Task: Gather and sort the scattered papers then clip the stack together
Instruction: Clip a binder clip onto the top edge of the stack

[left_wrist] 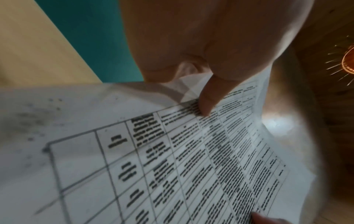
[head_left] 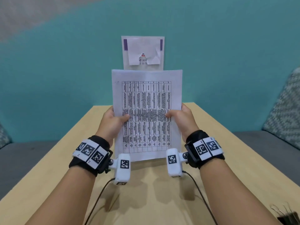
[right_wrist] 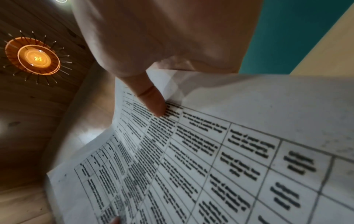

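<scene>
I hold a stack of white papers (head_left: 146, 114) upright above the wooden table (head_left: 146, 192), its bottom edge near the tabletop. The front sheet (left_wrist: 172, 159) (right_wrist: 210, 159) bears a printed black table turned sideways. My left hand (head_left: 113, 120) grips the stack's left edge, thumb (left_wrist: 208, 98) pressed on the front. My right hand (head_left: 181, 117) grips the right edge, thumb (right_wrist: 153, 100) on the print. Behind the stack stands another sheet (head_left: 142, 52) with purple bars and a smaller torn note on it. Several black binder clips (head_left: 287, 215) lie at the table's near right corner.
A teal wall (head_left: 65, 70) stands behind the table. Grey couch seats (head_left: 267, 143) with patterned cushions (head_left: 285, 108) flank it on both sides. Cables (head_left: 199, 189) from the wrist cameras trail across the near tabletop. A ceiling lamp (right_wrist: 36, 56) glows overhead.
</scene>
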Demonstrator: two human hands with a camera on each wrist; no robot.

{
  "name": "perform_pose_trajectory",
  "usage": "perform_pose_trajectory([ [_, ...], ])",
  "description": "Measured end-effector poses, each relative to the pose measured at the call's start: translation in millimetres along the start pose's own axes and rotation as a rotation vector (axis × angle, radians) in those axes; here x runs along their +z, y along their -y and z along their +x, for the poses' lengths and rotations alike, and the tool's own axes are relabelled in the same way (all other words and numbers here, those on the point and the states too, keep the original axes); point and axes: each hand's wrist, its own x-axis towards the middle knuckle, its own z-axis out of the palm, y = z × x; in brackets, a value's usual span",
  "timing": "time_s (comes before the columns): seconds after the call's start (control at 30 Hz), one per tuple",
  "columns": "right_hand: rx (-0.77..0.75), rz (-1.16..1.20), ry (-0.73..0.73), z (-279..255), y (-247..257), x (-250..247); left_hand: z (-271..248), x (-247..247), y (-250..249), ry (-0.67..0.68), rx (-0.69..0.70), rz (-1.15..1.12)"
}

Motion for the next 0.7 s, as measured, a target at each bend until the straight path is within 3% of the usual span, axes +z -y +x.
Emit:
perform_pose_trajectory([
  [0.27, 0.114, -0.203, -0.023, -53, 36, -43, -34, 20, -24, 0.137, -0.046, -0.004],
  [0.43, 0.146, -0.537, 0.012, -97, 47, -87, -70, 36, -21, 0.194, -0.122, 0.002],
  [0.57, 0.247, -0.777, -0.023, -129, 43, -131, -94, 43, -7, 0.237, -0.189, 0.022],
  [0.7, 0.407, -1.185, 0.036, -160, 43, -178, -108, 44, 5, 0.256, -0.204, 0.052],
])
